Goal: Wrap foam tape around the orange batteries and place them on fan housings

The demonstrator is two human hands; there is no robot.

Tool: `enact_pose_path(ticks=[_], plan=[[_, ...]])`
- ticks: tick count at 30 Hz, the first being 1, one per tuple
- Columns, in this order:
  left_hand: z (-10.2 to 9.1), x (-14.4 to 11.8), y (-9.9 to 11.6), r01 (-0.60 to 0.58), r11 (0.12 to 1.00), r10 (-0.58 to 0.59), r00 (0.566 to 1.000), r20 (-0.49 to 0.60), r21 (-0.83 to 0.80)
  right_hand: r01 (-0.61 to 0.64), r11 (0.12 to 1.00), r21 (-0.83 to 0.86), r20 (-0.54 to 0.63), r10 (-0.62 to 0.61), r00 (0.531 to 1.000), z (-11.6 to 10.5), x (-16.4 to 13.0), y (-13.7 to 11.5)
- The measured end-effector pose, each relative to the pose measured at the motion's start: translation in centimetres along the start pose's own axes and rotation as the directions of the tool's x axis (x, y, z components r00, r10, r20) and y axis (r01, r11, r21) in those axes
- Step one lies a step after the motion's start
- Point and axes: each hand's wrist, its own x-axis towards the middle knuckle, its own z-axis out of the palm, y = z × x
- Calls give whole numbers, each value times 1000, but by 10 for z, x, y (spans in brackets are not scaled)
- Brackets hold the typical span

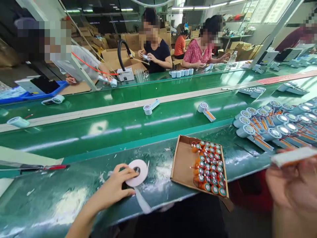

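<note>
Head view: one worn camera, aimed down at a green workbench (74, 195) beside a green conveyor belt (111, 130).
Left hand: left hand (112, 190) is laid on a white tape roll (137, 172); fingers are curled around its near edge, and the roll is gripped against the bench top.
Tape roll position: it is tilted on the bench, just left of a cardboard tray (183, 162); a loose strip of tape is seen trailing toward the bench edge.
Right hand: right hand (294, 186) is raised at the right border, blurred; a flat white strip (293, 156) is pinched at its fingertips.
Cardboard tray: orange cylindrical cells (210, 167) with green caps and red wires are packed along its right side.
Fan units: white handheld fan bodies (272, 127) are massed on the bench to the right; two single ones are lying on the belt.
Bench left: a red-handled tool (53, 167) is lying flat.
Other people: several workers are seated across the belt, hands occupied with small parts.
</note>
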Motion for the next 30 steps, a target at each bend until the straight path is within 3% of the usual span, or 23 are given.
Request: enact_pose_path(ticks=[2, 4, 6, 7, 8, 10, 13, 15, 16, 19, 21, 23, 26, 28, 30], plan=[[-14, 38, -23, 124, 987, -119, 992, 48, -101, -111, 989, -97, -12, 110, 994, -23, -6, 18], [-31, 107, -25, 191, 977, -194, 981, -26, -98, -179, 971, -160, -12, 180, 984, -37, -16, 39], [-50, 193, -17, 211, 975, -197, 964, -180, 65, -204, 961, -186, 12, 210, 978, -45, -22, 57], [-58, 236, -14, 277, 939, -230, 945, -231, 201, -214, 958, -189, 22, 222, 975, -49, -23, 63], [-66, 275, -12, 303, 923, -246, 938, -243, 237, -226, 956, -190, 26, 235, 972, -53, -22, 67], [-74, 339, -10, 319, 901, -264, 941, -211, 295, -237, 953, -189, 1, 241, 971, -62, -18, 69], [-60, 394, 5, 173, 925, -155, 985, -80, 338, -243, 946, -212, -31, 242, 970, -71, -11, 61], [-35, 411, 29, -39, 940, 30, 999, 32, 340, -245, 950, -194, -28, 245, 969, -63, -6, 53], [-19, 415, 45, -158, 933, 137, 987, 89, 323, -229, 959, -165, -15, 230, 973, -53, -1, 51], [22, 418, 94, -440, 871, 391, 891, 232, 220, -23, 990, -137, 47, 29, 998, -4, 22, 52], [36, 419, 118, -535, 831, 482, 830, 282, 152, 152, 967, -204, 193, -113, 975, 37, 42, 60], [38, 422, 130, -581, 807, 531, 792, 303, 107, 284, 920, -269, 433, -148, 889, 78, 64, 73], [27, 426, 136, -599, 796, 551, 774, 310, 81, 458, 828, -323, 729, -91, 678, 124, 92, 95], [16, 421, 139, -577, 811, 525, 791, 313, 97, 594, 728, -342, 839, -48, 542, 138, 99, 107], [5, 403, 148, -522, 844, 464, 828, 314, 128, 694, 640, -329, 900, -9, 435, 138, 94, 114]])
